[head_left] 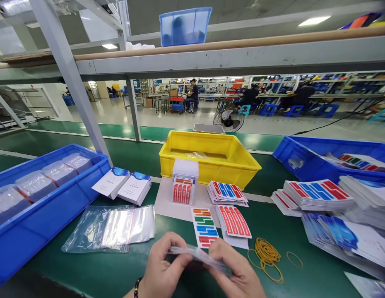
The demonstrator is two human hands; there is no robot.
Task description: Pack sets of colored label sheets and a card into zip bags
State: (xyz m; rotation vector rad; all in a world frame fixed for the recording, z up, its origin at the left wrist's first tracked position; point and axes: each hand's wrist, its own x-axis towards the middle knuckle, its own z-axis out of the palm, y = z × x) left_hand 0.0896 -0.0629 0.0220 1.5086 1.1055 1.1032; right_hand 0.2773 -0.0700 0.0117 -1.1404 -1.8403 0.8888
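Both my hands are low at the front edge of the green table, pinching one clear plastic zip bag between them. My left hand grips its left end with fingers curled. My right hand holds its right end, fingers closed over it. Just beyond the bag lie a multicoloured sticker sheet and a stack of red sticker sheets. A pile of empty clear zip bags lies to the left of my hands.
A yellow bin stands at the centre back. Blue bins sit at left and right. White booklets, sticker stacks, leaflets and yellow rubber bands lie around. People work at distant benches.
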